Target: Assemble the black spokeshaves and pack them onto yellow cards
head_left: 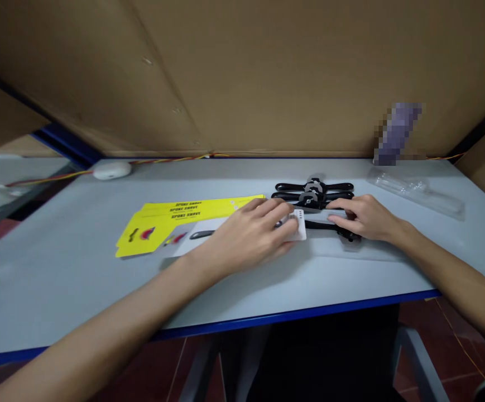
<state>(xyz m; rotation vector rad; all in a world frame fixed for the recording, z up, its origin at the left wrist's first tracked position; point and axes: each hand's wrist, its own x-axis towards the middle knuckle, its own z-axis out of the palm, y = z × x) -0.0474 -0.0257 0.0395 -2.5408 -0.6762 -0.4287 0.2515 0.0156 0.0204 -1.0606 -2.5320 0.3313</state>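
Note:
My left hand (261,229) is closed over a white printed card (301,228) that bears a picture of a black-handled tool. The card's left end lies by a stack of yellow cards (154,220) lettered "SPOKE SHAVE". My right hand (363,218) has its thumb and fingers bent onto a black spokeshave (322,225), which seems to lie in a clear plastic blister (351,247). The fingers partly hide this spokeshave. Just beyond my hands, more black spokeshaves (315,185) lie in a row, their handles pointing left and right.
An empty clear blister (422,195) rests at the right, near a blurred-out purple object (397,134) against the brown back panel (267,78). A white rounded device (112,170) with a red and yellow cable sits at the back left. The grey tabletop (78,279) has a blue front edge.

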